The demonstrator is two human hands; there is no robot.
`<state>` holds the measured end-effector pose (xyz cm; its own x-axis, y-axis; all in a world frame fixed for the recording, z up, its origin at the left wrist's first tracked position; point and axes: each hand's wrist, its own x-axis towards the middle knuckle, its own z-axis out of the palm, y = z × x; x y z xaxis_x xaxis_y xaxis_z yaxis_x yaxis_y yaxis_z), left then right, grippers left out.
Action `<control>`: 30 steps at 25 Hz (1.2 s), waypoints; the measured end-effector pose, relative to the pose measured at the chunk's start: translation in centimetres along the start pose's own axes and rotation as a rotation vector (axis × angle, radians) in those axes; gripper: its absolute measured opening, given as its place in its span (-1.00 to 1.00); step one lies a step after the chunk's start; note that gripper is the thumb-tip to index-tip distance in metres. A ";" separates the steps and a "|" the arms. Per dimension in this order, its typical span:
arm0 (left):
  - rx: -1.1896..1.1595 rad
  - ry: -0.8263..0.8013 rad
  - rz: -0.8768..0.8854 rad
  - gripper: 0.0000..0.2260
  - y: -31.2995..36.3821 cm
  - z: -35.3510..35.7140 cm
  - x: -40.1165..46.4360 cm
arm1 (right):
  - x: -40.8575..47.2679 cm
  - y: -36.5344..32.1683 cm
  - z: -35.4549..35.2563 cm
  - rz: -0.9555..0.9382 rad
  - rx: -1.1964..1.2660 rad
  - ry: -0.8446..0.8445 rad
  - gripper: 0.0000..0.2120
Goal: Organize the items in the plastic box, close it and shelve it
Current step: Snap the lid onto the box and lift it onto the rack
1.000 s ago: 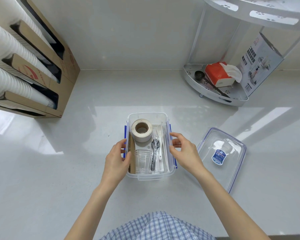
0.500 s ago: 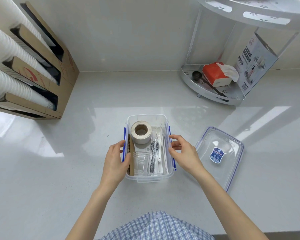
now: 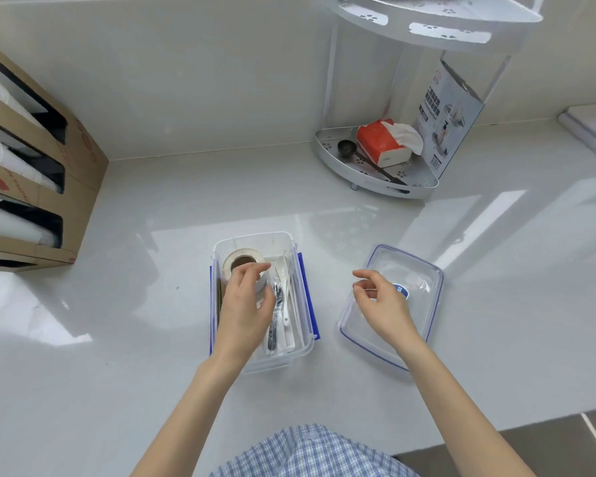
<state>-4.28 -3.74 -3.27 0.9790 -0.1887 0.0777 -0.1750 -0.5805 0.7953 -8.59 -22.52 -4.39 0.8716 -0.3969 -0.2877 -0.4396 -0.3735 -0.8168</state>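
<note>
One clear plastic box [image 3: 291,352] with blue side clips stands open on the white counter [image 3: 117,339], and its one clear lid [image 3: 420,304] lies flat on the counter just to the right of it, apart from the box. Inside the box are one roll of tape [image 3: 236,261] at the far end and a bundle of wrapped cutlery [image 3: 283,304] along the right side, with at least one white spoon and one dark piece among it; how many pieces in all is hard to tell. A strip of brown card [image 3: 219,301] stands along the left wall.

The left hand [image 3: 246,315] reaches down into the box, wrist bent, its fingers curled around the near side of the tape roll and touching it; whether it grips the roll firmly cannot be told. The right hand [image 3: 381,304] hovers over the near-left part of the lid, fingers loosely curled and holding nothing.

At the back right stands one corner shelf rack [image 3: 375,180], with one pack of tissues [image 3: 381,142] on its lower tier.
</note>
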 end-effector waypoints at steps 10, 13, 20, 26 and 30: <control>0.104 -0.442 0.130 -0.59 5.5 9.1 0.9 | -0.8 4.7 -5.0 0.260 -0.150 0.167 -0.53; 0.163 -0.563 0.036 -0.52 5.9 11.1 0.7 | -1.0 5.6 -5.5 0.355 -0.192 0.142 -0.46; 0.261 -0.708 -0.146 -0.49 5.1 12.2 0.4 | -1.1 5.9 -4.9 0.403 -0.149 0.105 -0.44; 0.275 -0.678 -0.162 -0.51 5.5 12.0 0.1 | -1.2 5.0 -4.3 0.390 -0.139 0.120 -0.46; 0.242 -0.513 -0.050 -0.56 6.7 10.6 0.4 | -0.9 3.5 -4.9 0.333 -0.099 0.189 -0.48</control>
<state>-6.16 -16.12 -4.31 0.8209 -0.4816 -0.3069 -0.2077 -0.7524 0.6251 -11.96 -27.64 -4.55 0.6269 -0.6537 -0.4238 -0.7182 -0.2741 -0.6396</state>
